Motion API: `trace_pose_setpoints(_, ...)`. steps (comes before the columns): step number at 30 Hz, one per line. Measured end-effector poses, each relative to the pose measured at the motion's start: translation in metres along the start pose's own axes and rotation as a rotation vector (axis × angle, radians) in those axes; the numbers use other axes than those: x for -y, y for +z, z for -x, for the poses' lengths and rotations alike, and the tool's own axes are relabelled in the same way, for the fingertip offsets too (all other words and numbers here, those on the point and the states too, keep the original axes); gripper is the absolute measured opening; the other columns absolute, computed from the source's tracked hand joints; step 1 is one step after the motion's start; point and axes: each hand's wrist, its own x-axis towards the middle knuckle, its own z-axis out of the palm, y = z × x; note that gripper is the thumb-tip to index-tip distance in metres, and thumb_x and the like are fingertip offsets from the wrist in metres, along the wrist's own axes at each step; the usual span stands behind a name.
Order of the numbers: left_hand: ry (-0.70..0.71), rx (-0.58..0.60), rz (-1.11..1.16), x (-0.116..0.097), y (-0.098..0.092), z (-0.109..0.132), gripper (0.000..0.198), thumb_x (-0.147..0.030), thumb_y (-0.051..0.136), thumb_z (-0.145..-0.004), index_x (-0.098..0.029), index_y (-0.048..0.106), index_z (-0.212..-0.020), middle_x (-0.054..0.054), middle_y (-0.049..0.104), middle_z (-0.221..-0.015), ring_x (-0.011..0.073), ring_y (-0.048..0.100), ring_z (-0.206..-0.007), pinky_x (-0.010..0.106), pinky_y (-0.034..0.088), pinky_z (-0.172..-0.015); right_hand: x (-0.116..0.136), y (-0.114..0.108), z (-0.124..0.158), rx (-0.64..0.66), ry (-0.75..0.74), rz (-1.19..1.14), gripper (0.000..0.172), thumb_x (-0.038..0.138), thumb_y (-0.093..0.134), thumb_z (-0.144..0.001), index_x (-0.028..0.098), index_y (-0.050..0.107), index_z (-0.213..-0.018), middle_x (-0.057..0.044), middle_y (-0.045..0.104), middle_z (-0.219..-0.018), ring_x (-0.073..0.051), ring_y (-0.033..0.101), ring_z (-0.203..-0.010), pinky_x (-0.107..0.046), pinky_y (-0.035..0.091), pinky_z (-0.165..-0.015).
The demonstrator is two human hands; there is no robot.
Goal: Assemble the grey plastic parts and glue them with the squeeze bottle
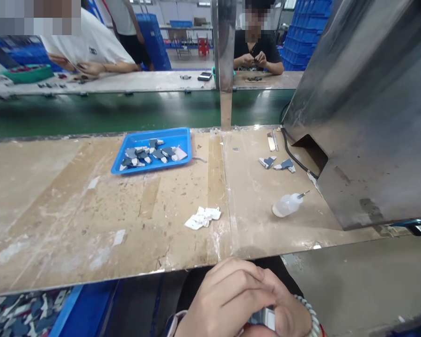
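Just below the table's front edge, my left hand [228,292] curls over my right hand [289,304], fingers overlapping. Both are closed around a small grey-and-white piece [268,318], which shows only in part between the fingers. My right wrist wears a braided bracelet. On the table beyond, a crumpled white tissue [202,218] lies nearest to the hands. To its right, a clear squeeze bottle [287,205] with a needle tip rests tilted. Two blue-grey and white pieces [285,165] lie behind the bottle.
A blue tray [150,172] holds several similar pieces. A large metal housing [368,121] stands at the right, a cable beside it. Below left, a blue crate [66,311] is full of pieces. A green conveyor [126,110] and a metal post [226,61] separate me from people working opposite.
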Motion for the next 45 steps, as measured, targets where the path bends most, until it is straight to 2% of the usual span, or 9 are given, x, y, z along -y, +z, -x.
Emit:
trace_pose_setpoints(2, 0.010, -0.015, 0.014, 0.010, -0.002, -0.007, 0.035, -0.046, 0.051, -0.100, -0.016, 0.068, -0.103, 0.008, 0.072, -0.086, 0.0205, 0.069, -0.095, 0.029, 0.060, -0.083, 0.011, -0.004, -0.011, 0.033, -0.032, -0.026, 0.063, 0.079, 0.064, -0.075, 0.020, 0.049, -0.061, 0.001, 0.050, -0.059, -0.013, 0.051, -0.059, -0.029, 0.049, -0.062)
trace_pose_setpoints(5, -0.076, -0.022, 0.094, 0.016, -0.004, -0.026, 0.034, -0.046, 0.050, -0.100, -0.017, 0.068, -0.105, 0.010, 0.072, -0.090, 0.0210, 0.069, -0.095, 0.032, 0.059, -0.086, 0.023, -0.014, -0.029, 0.053, -0.052, -0.041, 0.065, 0.076, 0.061, -0.081, 0.018, 0.049, -0.053, 0.002, 0.046, -0.048, -0.010, 0.045, -0.047, -0.024, 0.040, -0.050)
trace_pose_setpoints(8, -0.149, -0.064, 0.110, 0.022, -0.002, -0.040, 0.029, -0.042, 0.051, -0.101, -0.018, 0.069, -0.105, 0.010, 0.071, -0.098, 0.0209, 0.069, -0.099, 0.031, 0.058, -0.088, 0.024, -0.024, -0.046, -0.008, -0.061, -0.042, 0.066, 0.075, 0.061, -0.081, 0.016, 0.053, -0.052, 0.004, 0.041, -0.042, -0.005, 0.032, -0.036, -0.019, 0.024, -0.036)
trace_pose_setpoints(11, -0.231, -0.132, 0.070, 0.030, 0.005, -0.044, 0.024, -0.035, 0.053, -0.101, -0.018, 0.068, -0.106, 0.010, 0.069, -0.099, 0.0198, 0.068, -0.096, 0.029, 0.056, -0.082, 0.017, -0.030, -0.057, -0.096, -0.043, -0.083, 0.068, 0.073, 0.052, -0.087, 0.016, 0.049, -0.051, 0.005, 0.038, -0.041, -0.003, 0.024, -0.034, -0.018, 0.017, -0.033)
trace_pose_setpoints(15, -0.293, -0.151, 0.099, 0.040, 0.009, -0.043, 0.025, -0.037, 0.056, -0.099, -0.018, 0.069, -0.106, 0.010, 0.070, -0.098, 0.0198, 0.068, -0.092, 0.030, 0.056, -0.079, 0.013, -0.031, -0.060, -0.161, 0.037, -0.172, 0.063, 0.072, 0.056, -0.086, 0.015, 0.053, -0.059, 0.005, 0.040, -0.043, -0.004, 0.028, -0.037, -0.017, 0.018, -0.036)
trace_pose_setpoints(19, -0.287, -0.115, 0.155, 0.043, 0.008, -0.044, 0.030, -0.044, 0.057, -0.098, -0.018, 0.071, -0.101, 0.011, 0.071, -0.095, 0.0212, 0.069, -0.091, 0.031, 0.057, -0.078, 0.018, -0.031, -0.056, -0.173, 0.004, -0.196, 0.062, 0.072, 0.061, -0.083, 0.018, 0.047, -0.056, 0.008, 0.031, -0.042, -0.005, 0.026, -0.040, -0.019, 0.022, -0.040)
trace_pose_setpoints(24, -0.264, -0.102, 0.189, 0.045, 0.007, -0.044, 0.029, -0.044, 0.057, -0.098, -0.018, 0.070, -0.105, 0.010, 0.071, -0.096, 0.0206, 0.068, -0.095, 0.030, 0.056, -0.081, 0.021, -0.032, -0.053, -0.206, 0.027, -0.163, 0.062, 0.075, 0.067, -0.076, 0.021, 0.044, -0.055, 0.008, 0.032, -0.044, -0.008, 0.032, -0.043, -0.022, 0.029, -0.042)
trace_pose_setpoints(36, -0.229, -0.085, 0.208, 0.045, 0.007, -0.043, 0.030, -0.043, 0.058, -0.098, -0.018, 0.070, -0.106, 0.009, 0.071, -0.099, 0.0184, 0.068, -0.099, 0.027, 0.055, -0.086, 0.015, -0.035, -0.054, -0.056, -0.073, -0.263, 0.058, 0.062, 0.065, -0.086, 0.020, 0.041, -0.053, 0.010, 0.025, -0.040, -0.004, 0.021, -0.037, -0.021, 0.022, -0.039)
trace_pose_setpoints(45, -0.211, -0.084, 0.205, 0.044, 0.007, -0.042, 0.029, -0.043, 0.058, -0.098, -0.018, 0.070, -0.105, 0.008, 0.071, -0.098, 0.0181, 0.068, -0.098, 0.028, 0.055, -0.086, 0.017, -0.036, -0.052, -0.036, -0.092, -0.269, 0.054, 0.058, 0.065, -0.089, 0.020, 0.043, -0.057, 0.009, 0.028, -0.040, -0.005, 0.023, -0.039, -0.021, 0.020, -0.041)
